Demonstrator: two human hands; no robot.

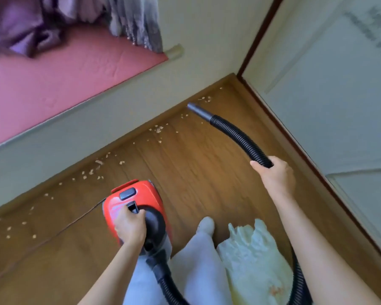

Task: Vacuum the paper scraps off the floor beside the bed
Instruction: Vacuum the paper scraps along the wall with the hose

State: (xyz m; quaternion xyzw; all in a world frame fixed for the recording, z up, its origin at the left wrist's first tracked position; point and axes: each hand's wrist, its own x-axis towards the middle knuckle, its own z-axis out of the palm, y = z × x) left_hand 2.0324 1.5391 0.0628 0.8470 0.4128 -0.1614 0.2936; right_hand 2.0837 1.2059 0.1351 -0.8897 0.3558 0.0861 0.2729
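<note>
We see our left hand (130, 225) clenched round the handle on top of the red vacuum (136, 208), which sits on the wood floor (196, 172) near the bed's side; our right hand (275, 175) grasps the black hose (235, 134), fingers wrapped round it, and the hose loops back behind our right arm to the vacuum's rear; the grey nozzle (198, 111) points toward the far corner of the floor, close to the bed's base, its tip just beside a few scraps; the paper scraps (92, 170) lie scattered in a line along the floor's edge against the bed (53, 84), from the near left to the far corner; a pink mattress tops the bed, with purple cloth (20, 29) bunched at its far end; a pale crumpled bag (251, 256) lies on the floor by our feet; a white door (328, 84) bounds the floor's right edge.
</note>
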